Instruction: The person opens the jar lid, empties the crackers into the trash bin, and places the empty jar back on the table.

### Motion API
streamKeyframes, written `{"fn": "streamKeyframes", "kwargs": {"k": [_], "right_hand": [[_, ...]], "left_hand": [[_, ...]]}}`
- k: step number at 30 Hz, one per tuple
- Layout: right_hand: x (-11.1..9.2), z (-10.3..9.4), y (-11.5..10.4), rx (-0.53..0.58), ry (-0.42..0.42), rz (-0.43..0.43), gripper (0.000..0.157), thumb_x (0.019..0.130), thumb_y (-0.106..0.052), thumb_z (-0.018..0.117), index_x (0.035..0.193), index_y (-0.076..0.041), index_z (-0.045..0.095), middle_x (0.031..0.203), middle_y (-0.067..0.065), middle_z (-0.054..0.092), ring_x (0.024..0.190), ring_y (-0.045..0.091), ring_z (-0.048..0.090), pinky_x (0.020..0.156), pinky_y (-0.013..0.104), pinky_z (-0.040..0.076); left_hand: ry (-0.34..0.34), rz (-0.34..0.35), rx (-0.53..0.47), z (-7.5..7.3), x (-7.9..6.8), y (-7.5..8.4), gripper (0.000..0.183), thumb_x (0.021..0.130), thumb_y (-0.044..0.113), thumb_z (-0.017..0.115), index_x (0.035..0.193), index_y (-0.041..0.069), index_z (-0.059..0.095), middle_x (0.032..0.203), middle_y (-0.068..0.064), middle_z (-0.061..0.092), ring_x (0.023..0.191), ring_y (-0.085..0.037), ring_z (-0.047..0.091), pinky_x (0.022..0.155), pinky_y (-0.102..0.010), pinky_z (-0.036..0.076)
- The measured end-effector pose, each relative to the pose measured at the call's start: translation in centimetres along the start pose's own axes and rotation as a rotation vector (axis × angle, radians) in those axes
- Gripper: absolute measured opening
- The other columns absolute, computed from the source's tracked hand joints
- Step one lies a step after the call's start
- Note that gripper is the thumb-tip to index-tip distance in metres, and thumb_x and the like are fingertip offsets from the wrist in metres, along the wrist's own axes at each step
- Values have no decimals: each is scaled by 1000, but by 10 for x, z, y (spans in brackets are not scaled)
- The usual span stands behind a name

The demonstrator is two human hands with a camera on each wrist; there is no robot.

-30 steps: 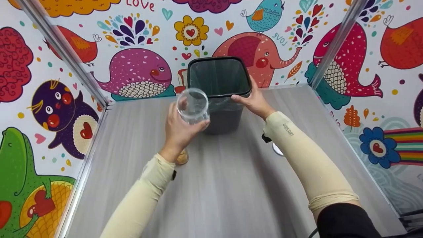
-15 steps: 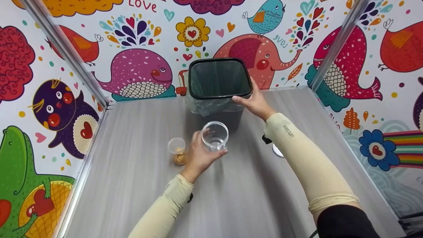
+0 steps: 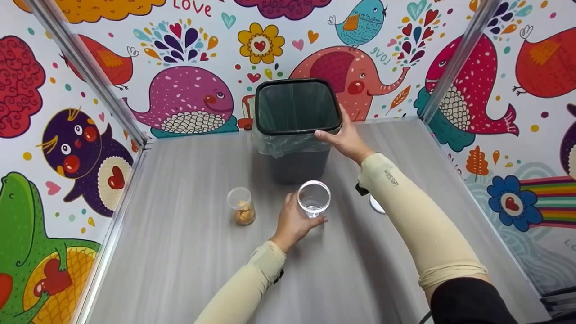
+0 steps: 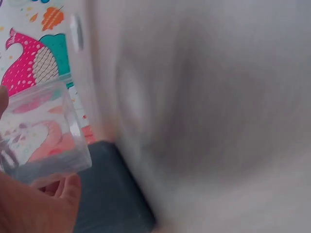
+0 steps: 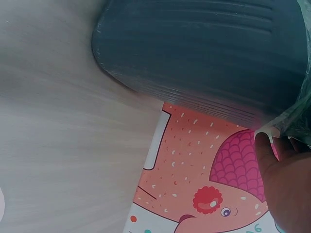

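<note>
My left hand grips a clear plastic jar, open at the top and with nothing visible inside. The jar is over the table just in front of the trash bin. In the left wrist view, fingers and thumb lie on both sides of the jar. My right hand holds the bin by its right front corner, thumb on the black rim, fingers down the side. A thin translucent bag lines the bin and hangs over its edge. From the right wrist, the bin's dark side shows with fingertips at the bag.
Left of the left hand, a small clear jar with yellowish-brown pieces stands on the wood-look table. A white round lid lies partly behind the right forearm. Cartoon-printed walls enclose the table at back and sides.
My left hand has carried the clear jar from beside the bin's front left corner to the right and toward me, uncovering the small filled jar. My right hand stays on the bin.
</note>
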State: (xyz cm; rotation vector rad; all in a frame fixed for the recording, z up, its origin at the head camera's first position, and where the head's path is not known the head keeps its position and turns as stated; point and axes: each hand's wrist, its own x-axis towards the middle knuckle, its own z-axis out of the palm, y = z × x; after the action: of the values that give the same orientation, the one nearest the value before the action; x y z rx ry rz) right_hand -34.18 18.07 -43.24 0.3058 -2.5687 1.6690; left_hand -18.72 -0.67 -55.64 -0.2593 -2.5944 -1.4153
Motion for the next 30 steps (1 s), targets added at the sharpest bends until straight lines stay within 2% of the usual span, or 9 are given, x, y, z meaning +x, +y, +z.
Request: {"fn": "streamKeyframes", "kwargs": {"k": [6, 13, 21, 30], "right_hand": [[0, 1, -1, -4, -10, 6, 112, 77, -49, 82, 160, -23, 11, 163, 3, 18, 147, 22, 17, 116, 55, 19], [-2, 1, 0, -24, -10, 32, 114, 75, -55, 82, 160, -26, 10, 163, 2, 18, 147, 23, 18, 115, 56, 20], [-3, -1, 2, -30, -9, 36, 114, 75, -57, 81, 160, -26, 11, 163, 1, 18, 147, 23, 17, 115, 57, 20], [-2, -2, 1, -35, -8, 26, 115, 75, -56, 80, 160, -25, 9, 162, 2, 18, 146, 22, 19, 115, 56, 22]], "left_hand": [[-24, -26, 33, 15, -1, 1, 96, 55, 42, 97, 132, 5, 55, 116, -11, 56, 107, -29, 60, 91, -43, 50], [-45, -46, 9, 28, 2, 3, 97, 56, 42, 97, 134, 4, 53, 121, -15, 57, 110, -29, 59, 95, -43, 48], [-46, -21, 55, 37, 3, -2, 98, 56, 43, 97, 134, 1, 53, 120, -15, 57, 109, -31, 59, 95, -45, 48], [-54, -43, 75, 44, 5, -3, 97, 57, 41, 97, 133, 0, 52, 122, -13, 56, 113, -31, 58, 97, -43, 47]]}}
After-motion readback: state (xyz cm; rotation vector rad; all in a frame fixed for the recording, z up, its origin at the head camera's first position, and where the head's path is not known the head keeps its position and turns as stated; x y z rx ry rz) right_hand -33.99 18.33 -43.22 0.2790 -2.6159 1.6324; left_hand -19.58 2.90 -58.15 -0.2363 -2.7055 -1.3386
